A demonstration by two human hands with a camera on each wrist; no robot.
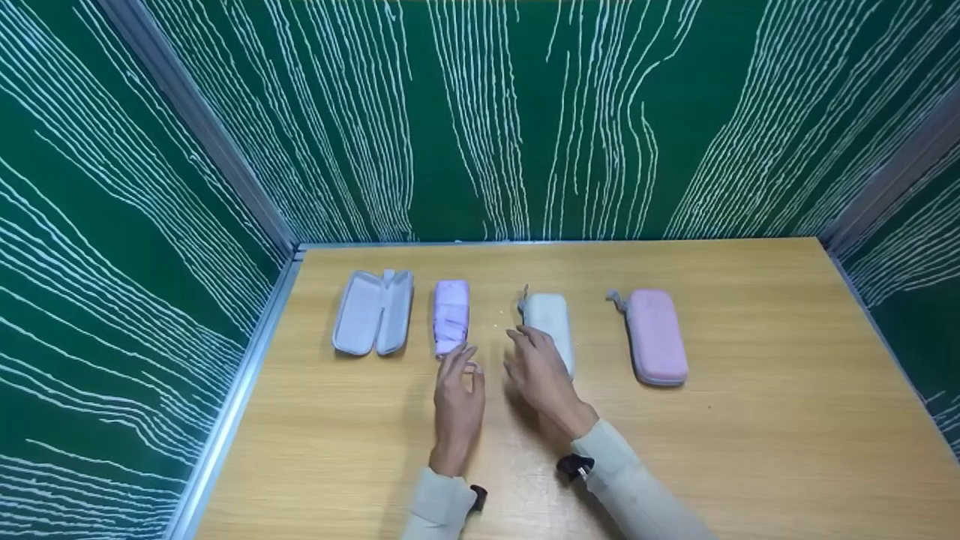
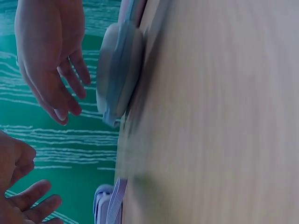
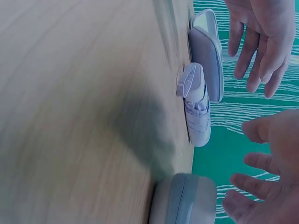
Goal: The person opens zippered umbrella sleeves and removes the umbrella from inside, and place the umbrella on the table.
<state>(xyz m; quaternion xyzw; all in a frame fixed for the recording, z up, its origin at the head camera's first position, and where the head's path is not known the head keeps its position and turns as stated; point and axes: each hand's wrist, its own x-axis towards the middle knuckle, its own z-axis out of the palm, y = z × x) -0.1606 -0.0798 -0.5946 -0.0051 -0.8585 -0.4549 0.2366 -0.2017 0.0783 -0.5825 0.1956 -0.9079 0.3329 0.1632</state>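
Note:
A folded lilac umbrella lies lengthwise on the table, its strap loop at the near end in the right wrist view. Just over that near end hovers my left hand, fingers loosely bent around nothing. My right hand, its fingers spread and relaxed, hangs above the near left part of a closed pale green case and hides some of it. The left wrist view shows the case standing apart from the fingers. Left of the umbrella, a grey case lies unfolded, its two halves side by side.
A closed pink case with a grey loop lies to the right. Tiny pale specks dot the wood between umbrella and green case. Green walls with white wavy lines enclose the table at the back and sides.

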